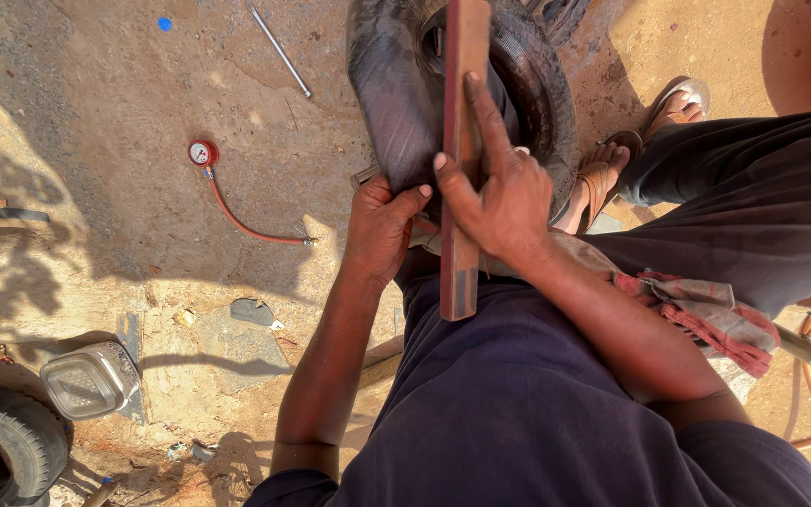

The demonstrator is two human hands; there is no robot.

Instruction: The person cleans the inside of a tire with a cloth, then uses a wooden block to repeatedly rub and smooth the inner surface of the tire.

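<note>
A black inner tube [389, 94] bulges out of a black tyre [548, 89] standing upright between my knees. My left hand [379, 225] grips the lower edge of the tube, thumb on the rubber. My right hand [497, 192] presses a long flat reddish-brown bar [462, 235] against the tube, forefinger stretched along the bar. The bar runs from the top of the view down to my lap. My dark trouser leg [762, 202] lies to the right, and my sandalled foot [598, 174] rests beside the tyre.
On the sandy ground to the left lie a round pressure gauge [203, 152] on a red hose [246, 223], a thin metal rod [279, 49], a square lamp housing [89, 378] and another tyre [7, 441]. A red checked cloth [706, 314] lies on my thigh.
</note>
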